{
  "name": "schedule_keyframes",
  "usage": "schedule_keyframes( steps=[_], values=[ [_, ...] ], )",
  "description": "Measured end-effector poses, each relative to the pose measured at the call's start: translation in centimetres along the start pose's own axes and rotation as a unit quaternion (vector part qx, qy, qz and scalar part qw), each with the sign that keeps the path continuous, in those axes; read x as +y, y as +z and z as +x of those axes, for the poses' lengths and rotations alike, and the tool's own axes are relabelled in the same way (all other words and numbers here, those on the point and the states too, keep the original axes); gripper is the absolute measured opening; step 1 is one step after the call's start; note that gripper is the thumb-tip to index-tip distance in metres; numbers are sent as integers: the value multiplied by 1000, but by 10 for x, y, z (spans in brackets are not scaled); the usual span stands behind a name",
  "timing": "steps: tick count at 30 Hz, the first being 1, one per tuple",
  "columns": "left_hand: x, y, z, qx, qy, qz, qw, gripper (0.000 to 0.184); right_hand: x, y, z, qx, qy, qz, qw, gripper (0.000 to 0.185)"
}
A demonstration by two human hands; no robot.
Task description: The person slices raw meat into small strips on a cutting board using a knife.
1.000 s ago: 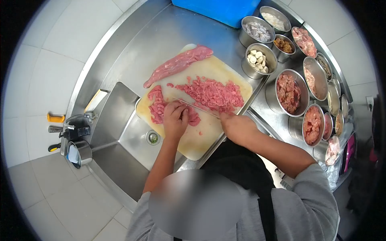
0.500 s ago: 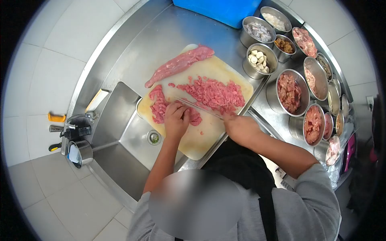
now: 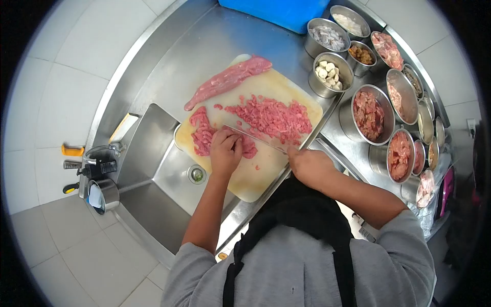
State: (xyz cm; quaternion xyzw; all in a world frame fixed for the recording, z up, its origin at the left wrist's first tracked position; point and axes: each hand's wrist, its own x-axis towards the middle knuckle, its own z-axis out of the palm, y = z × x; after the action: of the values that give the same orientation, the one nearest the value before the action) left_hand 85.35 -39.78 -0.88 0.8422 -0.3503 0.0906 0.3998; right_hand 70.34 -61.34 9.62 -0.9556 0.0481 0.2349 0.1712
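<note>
My right hand (image 3: 309, 165) is closed round the handle of a long knife (image 3: 262, 139), whose blade reaches left across the cutting board (image 3: 266, 181). My left hand (image 3: 226, 149) has its fingers curled on sliced raw meat (image 3: 202, 134), close to the blade's tip; its fingers partly hide the meat. Beyond the blade spreads a heap of chopped meat (image 3: 279, 118). One long whole piece of meat (image 3: 230, 81) lies along the board's far edge.
Left of the board is a steel sink (image 3: 140, 176) with a drain (image 3: 196, 174) and a faucet (image 3: 105, 153). A blue bin (image 3: 279, 13) stands at the back. On the right are several steel bowls, including one of garlic cloves (image 3: 329, 74) and one of meat (image 3: 368, 117).
My right hand has shifted slightly to the right with the knife, and the blade's angle has altered a little. My left hand stays on the sliced meat.
</note>
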Motion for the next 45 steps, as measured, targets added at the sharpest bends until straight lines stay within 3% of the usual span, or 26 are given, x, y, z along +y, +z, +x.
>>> schedule_keyframes(
  steps=[4, 7, 10, 12, 14, 16, 20, 23, 25, 28, 35, 40, 41, 45],
  values=[
    [-6, 9, -5, 3, 24, -2, 1000, 11, 0, 22, 7, -45, -15, -16, 999, 37],
    [-2, 8, -4, 15, 33, 9, 999, 10, -3, 47, 41, 12, -33, 27, 999, 37],
    [-1, 4, -7, -20, 20, 9, 1000, 10, -7, 37, 40, 94, -25, 57, 994, 20],
    [0, 1, -4, 11, 26, -9, 1000, 10, -6, 7, 20, 19, 15, 26, 999, 22],
    [4, -3, 0, 12, 15, -8, 1000, 9, 5, 14, 1, 45, -5, 29, 999, 21],
    [4, -2, -6, 15, -4, -2, 1000, 9, 4, 7, -15, 2, -17, 2, 1000, 20],
    [-3, 9, -10, -14, 11, 0, 1000, 10, 0, 41, 17, -9, -2, 37, 999, 20],
    [-2, 10, -10, -7, 27, 6, 1000, 10, -3, 49, 44, 79, -57, 72, 993, 20],
    [0, 5, -11, -6, 50, 13, 999, 9, -6, 31, 43, 49, -1, 63, 997, 20],
    [7, -3, -5, 0, 40, -12, 999, 10, -3, -3, 14, -6, 17, 22, 1000, 28],
    [9, 10, -15, 5, 20, 4, 1000, 10, 1, -1, -18, -68, 21, 6, 997, 24],
    [9, 13, -17, 11, 31, -8, 999, 11, -7, 38, 27, -10, -16, 49, 999, 24],
    [9, 11, -17, -4, 31, 2, 999, 11, -8, 39, 34, 33, -29, 53, 998, 20],
    [15, -1, -16, -8, 11, -7, 1000, 12, 5, 16, 12, 41, -4, 35, 999, 20]
  ],
)
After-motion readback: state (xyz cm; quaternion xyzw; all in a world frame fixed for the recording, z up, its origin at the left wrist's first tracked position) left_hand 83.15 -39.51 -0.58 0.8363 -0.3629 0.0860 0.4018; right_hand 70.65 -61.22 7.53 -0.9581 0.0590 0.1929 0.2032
